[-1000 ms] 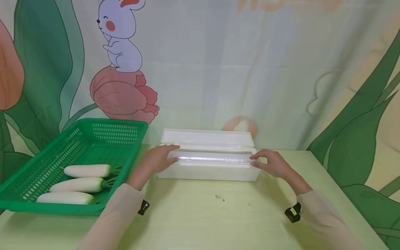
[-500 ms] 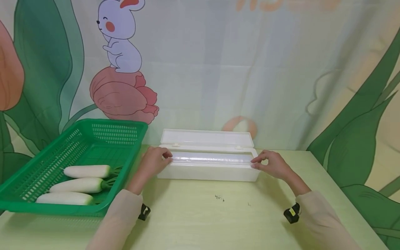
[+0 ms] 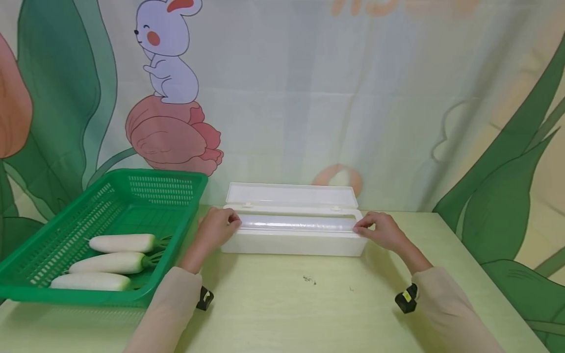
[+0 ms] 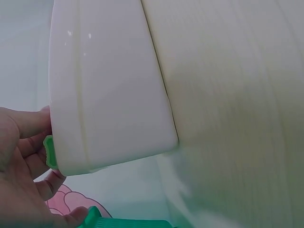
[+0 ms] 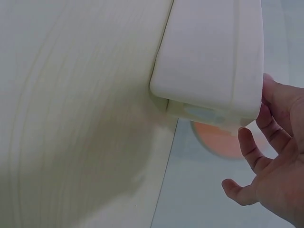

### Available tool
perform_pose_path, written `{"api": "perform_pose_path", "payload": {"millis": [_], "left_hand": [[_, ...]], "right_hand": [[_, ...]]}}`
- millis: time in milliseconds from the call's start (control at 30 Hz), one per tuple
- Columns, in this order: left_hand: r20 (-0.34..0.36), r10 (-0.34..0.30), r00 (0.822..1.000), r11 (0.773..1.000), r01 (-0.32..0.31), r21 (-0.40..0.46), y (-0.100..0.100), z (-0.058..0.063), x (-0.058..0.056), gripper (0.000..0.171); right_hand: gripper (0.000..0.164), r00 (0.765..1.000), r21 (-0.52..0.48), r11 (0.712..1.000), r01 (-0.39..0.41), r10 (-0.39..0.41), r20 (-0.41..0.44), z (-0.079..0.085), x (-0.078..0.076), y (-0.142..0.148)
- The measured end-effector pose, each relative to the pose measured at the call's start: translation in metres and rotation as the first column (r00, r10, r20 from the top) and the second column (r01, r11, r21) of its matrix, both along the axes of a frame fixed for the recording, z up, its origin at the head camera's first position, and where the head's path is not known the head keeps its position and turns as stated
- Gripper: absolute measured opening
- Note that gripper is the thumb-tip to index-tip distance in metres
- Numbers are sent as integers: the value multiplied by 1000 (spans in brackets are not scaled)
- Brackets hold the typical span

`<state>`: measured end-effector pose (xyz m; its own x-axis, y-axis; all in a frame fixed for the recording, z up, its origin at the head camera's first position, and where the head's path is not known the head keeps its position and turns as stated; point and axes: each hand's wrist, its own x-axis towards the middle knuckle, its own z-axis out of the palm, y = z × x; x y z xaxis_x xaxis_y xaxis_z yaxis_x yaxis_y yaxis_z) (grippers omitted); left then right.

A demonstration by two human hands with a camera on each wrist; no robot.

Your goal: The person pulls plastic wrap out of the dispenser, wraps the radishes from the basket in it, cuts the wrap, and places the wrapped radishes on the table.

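Note:
A long white cling film dispenser box (image 3: 291,243) stands on the table, its lid (image 3: 291,194) tipped back. Inside lies a shiny roll of cling film (image 3: 295,222). At the left end my left hand (image 3: 216,228) pinches the film's edge between thumb and index finger. My right hand (image 3: 380,229) does likewise at the right end, its other fingers spread in the right wrist view. A small green tab (image 4: 50,152) shows at the box's left end, beside the left fingers. The pinched film itself is hidden from both wrist views by the box front.
On the left, a green plastic basket (image 3: 194,215) holds three white radishes (image 3: 108,263) with green stems. Dark scraps (image 3: 309,280) lie on the table (image 3: 282,314) before the box. A printed curtain (image 3: 282,98) hangs right behind.
My left hand has moved slightly left and its thumb and finger have closed at the film's edge. The right thumb and finger have also come together. The box has stayed put.

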<state>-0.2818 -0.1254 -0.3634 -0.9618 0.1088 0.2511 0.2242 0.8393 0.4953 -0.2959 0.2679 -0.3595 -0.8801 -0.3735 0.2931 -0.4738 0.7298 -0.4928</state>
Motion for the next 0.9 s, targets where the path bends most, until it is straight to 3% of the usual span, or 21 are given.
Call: {"api": "perform_pose_path", "payload": {"millis": [400, 700, 900], "left_hand": [[-9, 13, 1000, 1000, -14, -20, -1, 0, 0, 11], [-45, 37, 998, 994, -32, 109, 0, -2, 2, 15], [-29, 4, 1000, 994, -1, 114, 1, -2, 5, 17]], "right_hand": [[13, 1000, -11, 1000, 26, -26, 16, -2, -3, -2], [23, 996, -40, 997, 60, -57, 72, 3, -4, -1], [20, 987, -40, 997, 64, -57, 148, 2, -6, 4]]}}
